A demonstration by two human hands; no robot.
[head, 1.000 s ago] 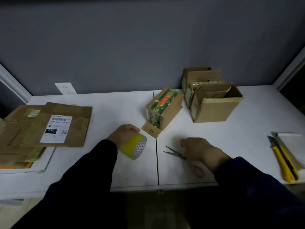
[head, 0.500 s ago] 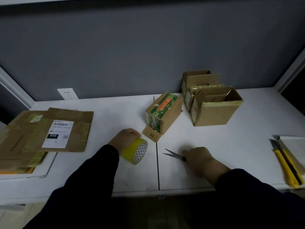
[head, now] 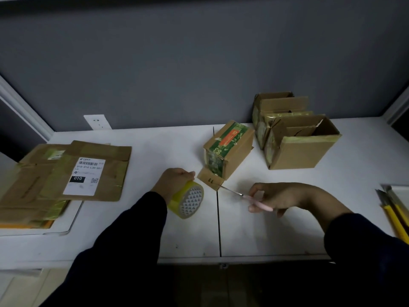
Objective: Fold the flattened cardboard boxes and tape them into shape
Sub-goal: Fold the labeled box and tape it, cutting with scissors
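Head view, and we are right at the cutting point. The left hand (head: 174, 181) curls over the top of the yellow tape roll (head: 188, 199) and grips it. The roll stands tipped on edge on the white table (head: 265, 235), its patterned core facing us. The right hand (head: 278, 196) has its fingers closed through the pink handles of the scissors (head: 247, 197). The blades reach out ahead and to the left of those fingers, low over the table, and we cannot tell whether they are parted.

Now the relation that counts. The small printed box (head: 228, 149) lies beyond the fingers of both hands and between them. Its long axis runs away from us, leaning right, and its near flap (head: 209, 179) is folded down onto the table. That flap sits just to the right of the left knuckles, and the scissor tips meet its near right corner, touching or just short. In this dim light we cannot make out a strand of tape from roll to flap.

We judge a snip at that corner comes next, right hand cutting and left hand steadying the roll. Well to the left of the left hand waits the stack of flattened boxes (head: 66, 173). Beyond the right fingers stand the open taped boxes (head: 298, 140).
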